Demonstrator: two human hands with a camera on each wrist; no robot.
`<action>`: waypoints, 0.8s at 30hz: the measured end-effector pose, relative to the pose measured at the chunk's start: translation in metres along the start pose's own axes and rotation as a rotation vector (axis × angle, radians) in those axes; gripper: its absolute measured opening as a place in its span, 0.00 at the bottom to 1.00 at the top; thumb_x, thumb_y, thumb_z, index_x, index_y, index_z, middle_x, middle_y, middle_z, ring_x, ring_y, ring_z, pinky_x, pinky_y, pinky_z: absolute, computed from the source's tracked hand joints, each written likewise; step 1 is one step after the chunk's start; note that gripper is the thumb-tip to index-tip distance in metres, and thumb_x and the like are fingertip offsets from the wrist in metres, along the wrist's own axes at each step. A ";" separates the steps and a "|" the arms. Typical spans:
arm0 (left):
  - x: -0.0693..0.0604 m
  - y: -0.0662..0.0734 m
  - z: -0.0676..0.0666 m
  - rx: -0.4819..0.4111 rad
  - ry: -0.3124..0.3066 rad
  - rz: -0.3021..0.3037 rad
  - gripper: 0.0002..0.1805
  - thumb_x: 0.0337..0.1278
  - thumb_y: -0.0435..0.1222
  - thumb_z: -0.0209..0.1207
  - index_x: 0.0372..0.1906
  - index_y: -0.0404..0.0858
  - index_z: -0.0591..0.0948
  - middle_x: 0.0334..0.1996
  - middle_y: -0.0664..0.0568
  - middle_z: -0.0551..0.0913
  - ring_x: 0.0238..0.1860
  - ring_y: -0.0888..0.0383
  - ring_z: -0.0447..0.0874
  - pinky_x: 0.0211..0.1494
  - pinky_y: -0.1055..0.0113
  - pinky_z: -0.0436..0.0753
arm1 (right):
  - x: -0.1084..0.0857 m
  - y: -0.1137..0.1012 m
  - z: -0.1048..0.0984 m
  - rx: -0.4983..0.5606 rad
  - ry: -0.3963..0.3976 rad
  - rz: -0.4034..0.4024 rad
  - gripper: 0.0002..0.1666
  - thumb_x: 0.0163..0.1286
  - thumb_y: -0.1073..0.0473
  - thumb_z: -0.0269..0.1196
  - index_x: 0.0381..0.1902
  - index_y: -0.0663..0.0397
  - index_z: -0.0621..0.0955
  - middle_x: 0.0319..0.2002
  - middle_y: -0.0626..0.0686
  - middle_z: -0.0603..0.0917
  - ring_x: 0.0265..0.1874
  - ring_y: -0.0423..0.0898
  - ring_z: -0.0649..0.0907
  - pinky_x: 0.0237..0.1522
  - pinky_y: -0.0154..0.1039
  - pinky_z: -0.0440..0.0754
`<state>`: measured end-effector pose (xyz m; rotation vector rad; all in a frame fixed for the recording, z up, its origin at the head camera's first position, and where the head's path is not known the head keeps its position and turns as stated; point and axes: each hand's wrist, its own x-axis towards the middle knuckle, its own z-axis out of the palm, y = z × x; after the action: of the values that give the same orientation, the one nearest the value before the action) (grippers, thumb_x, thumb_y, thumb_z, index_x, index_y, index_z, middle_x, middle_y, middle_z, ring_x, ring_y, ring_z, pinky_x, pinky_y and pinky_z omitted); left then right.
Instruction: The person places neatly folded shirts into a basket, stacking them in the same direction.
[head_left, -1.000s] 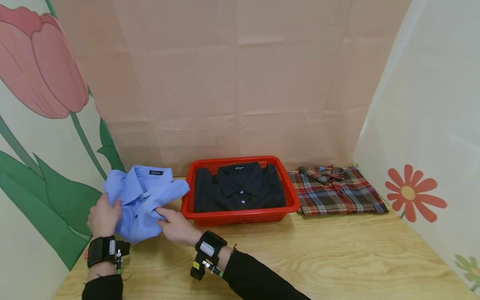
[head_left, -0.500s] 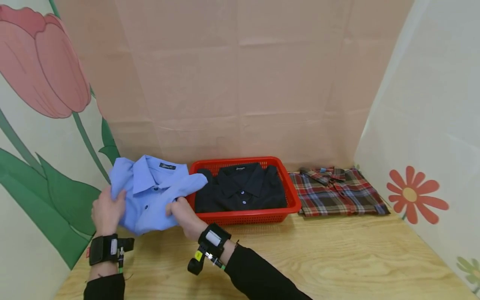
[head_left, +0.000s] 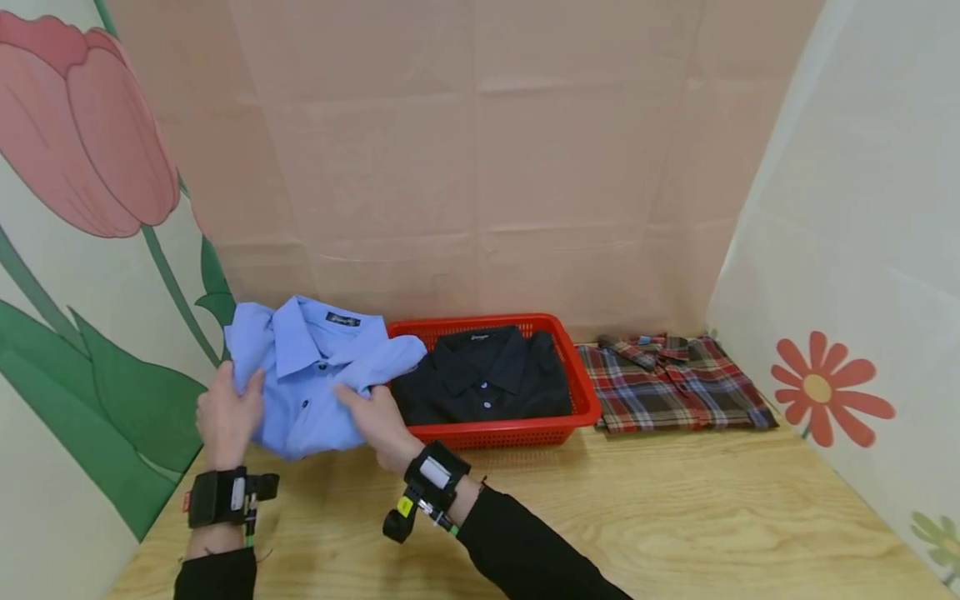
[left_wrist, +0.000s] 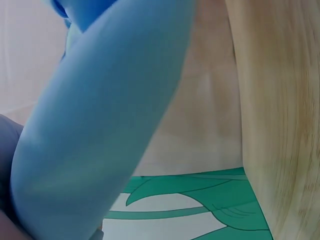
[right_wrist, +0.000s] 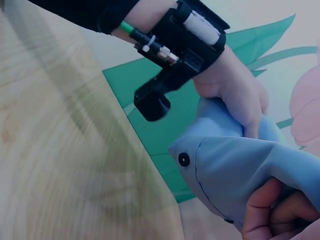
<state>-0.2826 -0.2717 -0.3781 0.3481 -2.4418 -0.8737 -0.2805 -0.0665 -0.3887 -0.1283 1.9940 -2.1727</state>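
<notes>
A blue collared shirt (head_left: 311, 375), loosely folded, is held above the table at the left, its collar toward the back wall. My left hand (head_left: 228, 417) grips its left edge, thumb on top. At its right side my right hand (head_left: 381, 423) pinches the cloth, the thumb on top. The right wrist view shows curled fingers (right_wrist: 272, 212) of my right hand under the blue cloth (right_wrist: 225, 160) near a dark button. Blue cloth (left_wrist: 100, 115) fills much of the left wrist view. The shirt's right sleeve overlaps the left end of the red basket (head_left: 495, 429) in the head view.
Inside the basket lies a folded black shirt (head_left: 483, 379). A folded plaid shirt (head_left: 675, 387) lies on the wooden table (head_left: 637, 508) just right of the basket. A pink-brown covering (head_left: 480, 167) hangs behind, with flower-printed walls at both sides.
Both hands have raised the blue shirt and moved it right and toward the back. Its right sleeve now reaches over the basket's left end. The basket and other shirts have stayed put.
</notes>
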 end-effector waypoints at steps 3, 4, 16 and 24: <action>0.000 0.002 0.003 -0.024 0.026 0.012 0.25 0.73 0.48 0.48 0.53 0.27 0.71 0.40 0.25 0.77 0.40 0.27 0.78 0.32 0.43 0.70 | 0.002 -0.002 -0.008 0.019 -0.009 -0.009 0.21 0.70 0.45 0.60 0.50 0.54 0.74 0.47 0.48 0.77 0.47 0.45 0.77 0.51 0.41 0.72; 0.000 0.003 0.004 -0.031 0.034 0.015 0.24 0.72 0.48 0.48 0.52 0.28 0.71 0.39 0.26 0.77 0.40 0.27 0.78 0.32 0.43 0.70 | 0.004 -0.003 -0.012 0.020 -0.012 -0.012 0.20 0.71 0.46 0.60 0.50 0.54 0.74 0.46 0.48 0.77 0.46 0.44 0.77 0.51 0.40 0.73; -0.004 0.008 0.015 -0.082 0.129 0.066 0.20 0.71 0.46 0.51 0.40 0.30 0.70 0.27 0.34 0.73 0.28 0.36 0.76 0.24 0.53 0.66 | 0.005 -0.003 -0.040 -0.148 -0.011 -0.040 0.28 0.71 0.44 0.60 0.59 0.56 0.72 0.53 0.51 0.78 0.51 0.46 0.78 0.55 0.44 0.75; -0.004 0.016 0.025 -0.143 0.161 0.141 0.19 0.71 0.46 0.53 0.35 0.33 0.68 0.22 0.40 0.68 0.24 0.42 0.70 0.26 0.57 0.63 | 0.008 -0.009 -0.059 -0.150 -0.028 -0.076 0.28 0.72 0.46 0.59 0.61 0.55 0.71 0.56 0.52 0.77 0.53 0.47 0.78 0.57 0.45 0.75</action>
<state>-0.2943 -0.2456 -0.3856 0.1841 -2.2123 -0.9158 -0.3003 -0.0096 -0.3859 -0.2573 2.1693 -2.0503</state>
